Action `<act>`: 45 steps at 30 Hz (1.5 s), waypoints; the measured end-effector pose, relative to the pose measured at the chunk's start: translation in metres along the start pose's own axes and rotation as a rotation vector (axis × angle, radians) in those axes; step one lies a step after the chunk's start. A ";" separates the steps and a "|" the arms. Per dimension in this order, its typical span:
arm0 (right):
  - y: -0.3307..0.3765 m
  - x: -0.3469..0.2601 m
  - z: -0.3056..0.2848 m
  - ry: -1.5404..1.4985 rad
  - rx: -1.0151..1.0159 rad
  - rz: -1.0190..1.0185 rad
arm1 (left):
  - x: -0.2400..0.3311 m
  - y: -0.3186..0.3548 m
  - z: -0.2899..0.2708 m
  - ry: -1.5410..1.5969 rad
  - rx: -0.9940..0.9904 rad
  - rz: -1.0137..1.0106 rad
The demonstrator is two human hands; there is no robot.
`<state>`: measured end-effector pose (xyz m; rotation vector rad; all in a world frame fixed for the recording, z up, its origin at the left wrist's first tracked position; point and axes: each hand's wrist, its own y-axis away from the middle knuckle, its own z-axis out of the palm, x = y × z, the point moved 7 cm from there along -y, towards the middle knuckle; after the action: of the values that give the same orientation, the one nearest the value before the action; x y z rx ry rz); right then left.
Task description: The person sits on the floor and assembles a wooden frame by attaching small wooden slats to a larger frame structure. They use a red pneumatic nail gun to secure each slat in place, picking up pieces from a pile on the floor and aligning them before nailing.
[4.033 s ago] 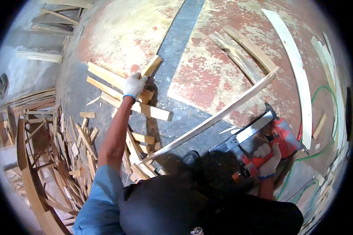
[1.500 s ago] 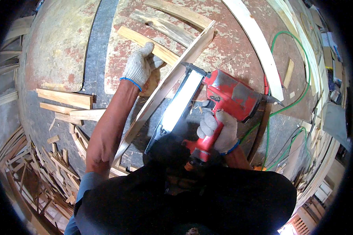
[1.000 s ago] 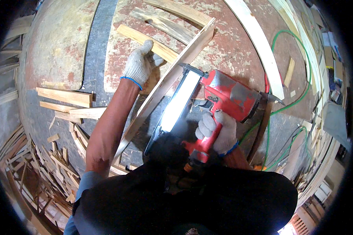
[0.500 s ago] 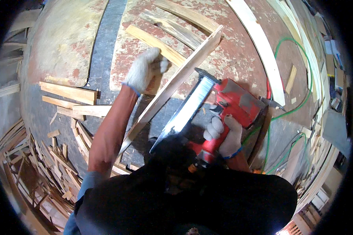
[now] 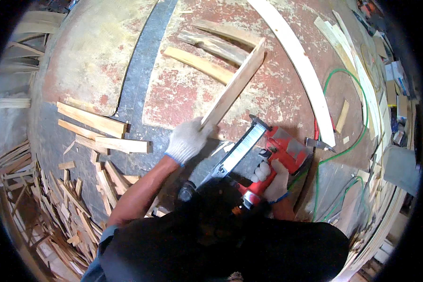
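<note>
My gloved left hand [image 5: 189, 140] is closed around the near part of a long pale wooden board [image 5: 234, 85], which slants away to the far right. Three shorter slats run up against the board's left side: a yellowish one [image 5: 199, 65], a rough grey-streaked one [image 5: 214, 47] and a light one [image 5: 228, 33] farthest off. In my gloved right hand [image 5: 273, 181] is the handle of a red nail gun [image 5: 286, 149], its long silver magazine [image 5: 239, 149] pointing down to the left. The gun is apart from the board. My dark clothing hides the magazine's near side.
Several cut wood pieces [image 5: 91, 118] lie on the left, above a heap of offcuts [image 5: 73, 202]. A long curved white board [image 5: 298, 61] and a hammer [image 5: 319, 144] are on the right. A green air hose [image 5: 367, 110] loops beyond them.
My left hand has left the yellowish slat, come nearer and closed on the long board. The nail gun stays in my right hand, little changed. The whole view has shifted slightly.
</note>
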<state>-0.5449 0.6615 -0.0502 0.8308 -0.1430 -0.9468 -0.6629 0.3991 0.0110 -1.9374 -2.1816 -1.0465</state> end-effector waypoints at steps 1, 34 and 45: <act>-0.002 0.001 0.001 -0.010 -0.029 0.002 | 0.006 -0.015 0.002 0.006 0.048 0.017; 0.005 -0.012 -0.027 0.390 0.250 -0.137 | -0.373 0.338 -0.037 0.117 0.608 -0.807; 0.006 0.003 -0.009 0.274 0.234 -0.204 | -0.349 0.224 -0.125 2.170 0.327 0.066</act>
<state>-0.5351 0.6664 -0.0524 1.1997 0.0711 -1.0084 -0.4356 0.0327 0.0506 -0.0088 -0.7296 -1.3478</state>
